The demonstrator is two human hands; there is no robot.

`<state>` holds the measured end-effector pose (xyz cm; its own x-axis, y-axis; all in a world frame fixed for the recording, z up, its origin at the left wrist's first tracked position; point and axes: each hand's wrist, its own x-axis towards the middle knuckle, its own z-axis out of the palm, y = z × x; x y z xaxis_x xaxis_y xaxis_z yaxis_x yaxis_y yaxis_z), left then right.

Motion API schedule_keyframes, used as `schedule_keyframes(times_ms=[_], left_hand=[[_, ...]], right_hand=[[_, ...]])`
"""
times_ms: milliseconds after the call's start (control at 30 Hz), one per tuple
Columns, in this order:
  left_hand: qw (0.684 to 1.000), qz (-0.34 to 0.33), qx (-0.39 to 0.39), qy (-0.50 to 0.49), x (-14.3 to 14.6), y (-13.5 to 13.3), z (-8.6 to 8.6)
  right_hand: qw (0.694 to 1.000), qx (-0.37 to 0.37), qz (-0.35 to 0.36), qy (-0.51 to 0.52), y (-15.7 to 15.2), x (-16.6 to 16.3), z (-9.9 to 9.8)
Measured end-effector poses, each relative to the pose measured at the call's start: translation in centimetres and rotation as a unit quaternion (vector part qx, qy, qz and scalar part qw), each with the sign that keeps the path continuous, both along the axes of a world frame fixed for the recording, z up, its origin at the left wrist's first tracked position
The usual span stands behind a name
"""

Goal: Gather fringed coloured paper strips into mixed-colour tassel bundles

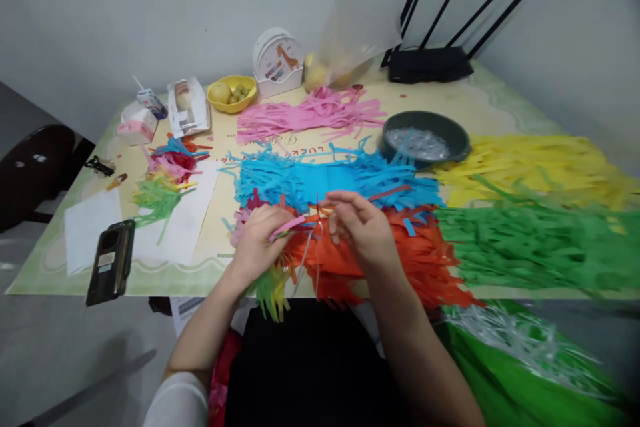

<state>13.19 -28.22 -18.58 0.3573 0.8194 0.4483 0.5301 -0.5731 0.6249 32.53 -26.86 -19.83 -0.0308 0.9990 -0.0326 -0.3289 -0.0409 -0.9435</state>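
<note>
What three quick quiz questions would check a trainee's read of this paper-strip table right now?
1. True or false: the left hand grips a bundle of mixed-colour strips.
2. Which pile lies under the right hand: A pink, B orange, C yellow?
3. Fill in: the dark bowl stands between the blue pile and the ____ pile.

Key: 1 true; 2 B; 3 yellow.
</note>
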Motion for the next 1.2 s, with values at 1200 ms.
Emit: schedule_keyframes(times_ms=[1200], left_hand=[[0.988,0.114,0.098,-0.030,1.1,-3.1,-0.3]], right_hand=[[0.987,-0.024,0.154,-0.030,-4.2,-2.6,0.9]])
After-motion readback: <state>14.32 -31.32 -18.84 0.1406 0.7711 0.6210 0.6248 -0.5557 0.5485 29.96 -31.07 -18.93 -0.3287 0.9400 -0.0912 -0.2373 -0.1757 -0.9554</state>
